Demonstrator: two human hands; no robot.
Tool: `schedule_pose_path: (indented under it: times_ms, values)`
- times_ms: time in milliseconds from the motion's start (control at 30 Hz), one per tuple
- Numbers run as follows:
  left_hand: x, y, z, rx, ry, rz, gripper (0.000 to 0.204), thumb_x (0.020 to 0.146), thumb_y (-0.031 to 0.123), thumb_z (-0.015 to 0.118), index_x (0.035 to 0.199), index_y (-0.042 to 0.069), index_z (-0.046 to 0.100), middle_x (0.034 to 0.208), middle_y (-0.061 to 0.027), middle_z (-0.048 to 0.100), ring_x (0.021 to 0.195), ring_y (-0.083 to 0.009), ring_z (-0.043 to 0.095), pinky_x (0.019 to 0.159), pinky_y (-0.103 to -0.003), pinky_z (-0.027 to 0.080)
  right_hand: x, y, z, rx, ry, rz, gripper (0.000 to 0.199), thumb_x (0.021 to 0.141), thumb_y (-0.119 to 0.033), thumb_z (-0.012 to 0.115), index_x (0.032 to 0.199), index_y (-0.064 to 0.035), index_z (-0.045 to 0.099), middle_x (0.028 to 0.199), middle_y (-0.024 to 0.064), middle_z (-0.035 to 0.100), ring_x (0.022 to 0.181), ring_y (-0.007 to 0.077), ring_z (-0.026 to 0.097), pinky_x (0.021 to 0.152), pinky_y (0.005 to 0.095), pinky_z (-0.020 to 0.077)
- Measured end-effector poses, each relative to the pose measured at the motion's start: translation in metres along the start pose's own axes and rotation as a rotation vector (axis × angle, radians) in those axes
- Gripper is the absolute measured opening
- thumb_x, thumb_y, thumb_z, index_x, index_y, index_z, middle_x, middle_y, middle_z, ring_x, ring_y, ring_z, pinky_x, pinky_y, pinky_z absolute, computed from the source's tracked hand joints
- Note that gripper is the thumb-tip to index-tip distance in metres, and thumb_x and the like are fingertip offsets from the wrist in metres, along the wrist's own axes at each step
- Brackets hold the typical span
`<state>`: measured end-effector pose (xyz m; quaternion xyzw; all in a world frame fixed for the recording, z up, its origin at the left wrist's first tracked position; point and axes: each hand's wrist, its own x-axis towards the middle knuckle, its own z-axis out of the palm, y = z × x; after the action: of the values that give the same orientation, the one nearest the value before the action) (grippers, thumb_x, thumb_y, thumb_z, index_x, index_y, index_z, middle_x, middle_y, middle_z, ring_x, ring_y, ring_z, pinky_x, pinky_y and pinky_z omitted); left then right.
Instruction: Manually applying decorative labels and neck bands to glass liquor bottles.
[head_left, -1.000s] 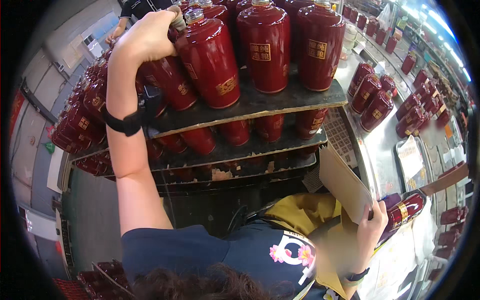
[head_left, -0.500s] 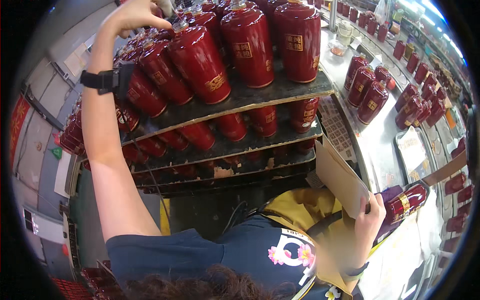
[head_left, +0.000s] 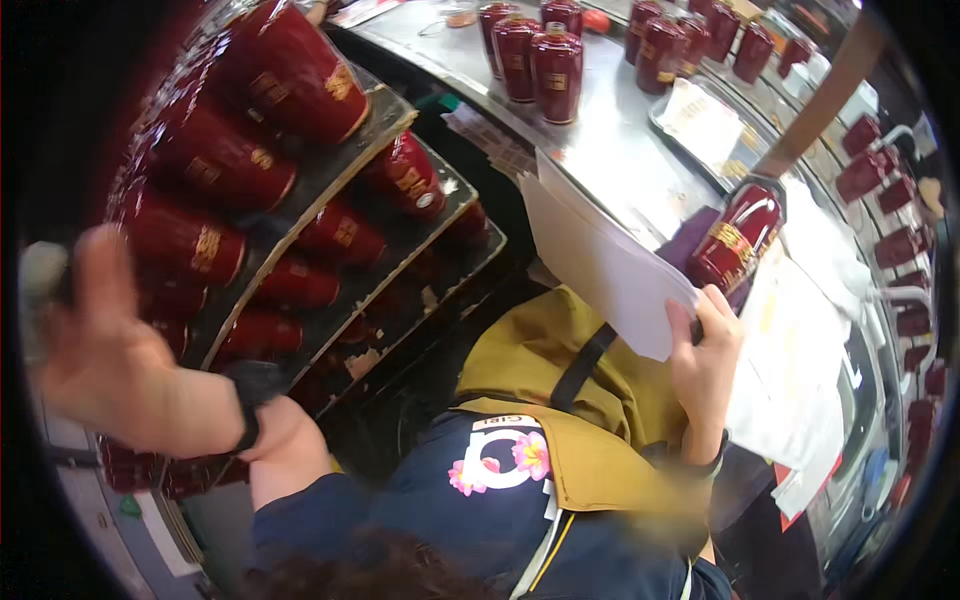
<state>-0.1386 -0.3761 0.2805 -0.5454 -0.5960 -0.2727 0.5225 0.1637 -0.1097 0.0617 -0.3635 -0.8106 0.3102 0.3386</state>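
Tiered shelves point(head_left: 330, 190) at left carry red jars point(head_left: 215, 160) (lying tilted). Left hand point(head_left: 95, 340), blurred, grip unclear, hovers near them; right hand point(head_left: 705, 365) pinches white sheets point(head_left: 600, 265) beside the steel counter point(head_left: 610, 150).

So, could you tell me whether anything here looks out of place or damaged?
Yes: pale scraps of debris litter the lower rack shelf among the red bottles. One red bottle lies tilted on the steel counter while others stand upright.
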Motion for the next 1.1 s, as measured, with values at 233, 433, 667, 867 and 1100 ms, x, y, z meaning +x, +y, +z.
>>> schedule_pose_path:
  times_ms: [233,433,667,867,1100]
  values:
    - [-0.083,0.115,0.225,-1.038,-0.165,-0.852,0.075,0.072,-0.008,0.088,0.132,-0.006,0.044,0.109,-0.0105,0.066,0.091,-0.0150,0.069,0.076,-0.028,0.063,-0.043,-0.016,-0.046,0.104,0.356,0.240,0.013,0.088,-0.002,0.073,0.092,0.0080,0.065,0.078,0.0101,0.055,0.071,0.0210,0.049,0.064,0.0337,0.0368]
    - [-0.148,0.160,0.356,-0.858,-0.348,-0.839,0.038,0.068,0.014,0.094,0.093,-0.003,0.071,0.101,-0.0082,0.067,0.100,-0.0213,0.062,0.094,-0.035,0.052,-0.058,-0.023,-0.052,0.116,0.386,0.259,0.012,0.085,0.001,0.071,0.089,0.0085,0.062,0.075,0.0081,0.048,0.068,0.0185,0.043,0.061,0.0323,0.0316]
    - [-0.193,0.162,0.397,-0.698,-0.322,-0.713,0.063,0.063,0.027,0.097,0.114,0.000,0.071,0.133,-0.0169,0.050,0.129,-0.0336,0.046,0.112,-0.043,0.039,-0.049,-0.038,-0.043,0.117,0.281,0.303,0.011,0.084,0.004,0.069,0.087,0.0082,0.060,0.071,0.0067,0.041,0.064,0.0165,0.038,0.057,0.0331,0.0264]
    - [-0.218,0.160,0.264,-1.271,-0.382,-1.405,0.050,0.105,0.040,0.058,0.138,0.004,0.051,0.125,-0.0132,0.057,0.110,-0.0232,0.060,0.093,-0.037,0.052,-0.019,-0.044,-0.010,-0.156,0.038,0.055,0.027,0.085,0.007,0.069,0.110,-0.0010,0.075,0.075,0.0105,0.053,0.063,0.0226,0.054,0.059,0.0315,0.0426]
    - [-0.223,0.168,0.233,-2.114,-0.618,-1.889,0.029,0.099,0.015,0.061,0.123,0.000,0.057,0.114,-0.0098,0.067,0.107,-0.0200,0.067,0.089,-0.039,0.057,0.016,-0.004,0.066,-0.481,-0.347,-0.643,0.045,0.073,-0.009,0.068,0.118,-0.0052,0.067,0.084,0.0054,0.050,0.079,0.0231,0.056,0.073,0.0385,0.0487]
